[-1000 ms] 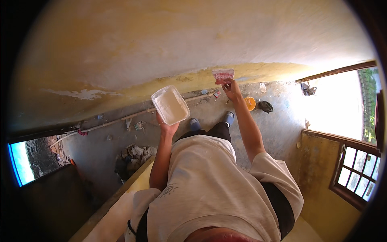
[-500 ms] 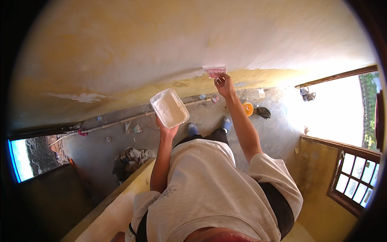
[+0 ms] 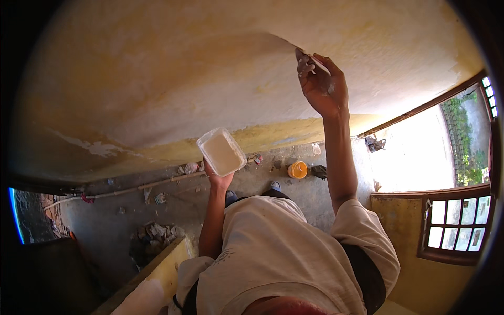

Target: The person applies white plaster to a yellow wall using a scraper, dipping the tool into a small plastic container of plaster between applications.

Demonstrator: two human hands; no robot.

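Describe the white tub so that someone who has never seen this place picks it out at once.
Start from the big stained yellow-and-white wall and come down to the person's left hand. That hand holds the white tub, squarish with rounded corners and pale stuff inside. Unlike the round orange bucket on the floor, it is four-sided and held up in the air.

Tub (image 3: 222, 153) in left hand (image 3: 219, 180); bucket (image 3: 297, 170) rightward (bag (image 3: 318, 172) just beside).

A whitish rectangular tub (image 3: 207, 159) holds pale paste (image 3: 222, 152); a thin spreader (image 3: 319, 65) slants well apart.
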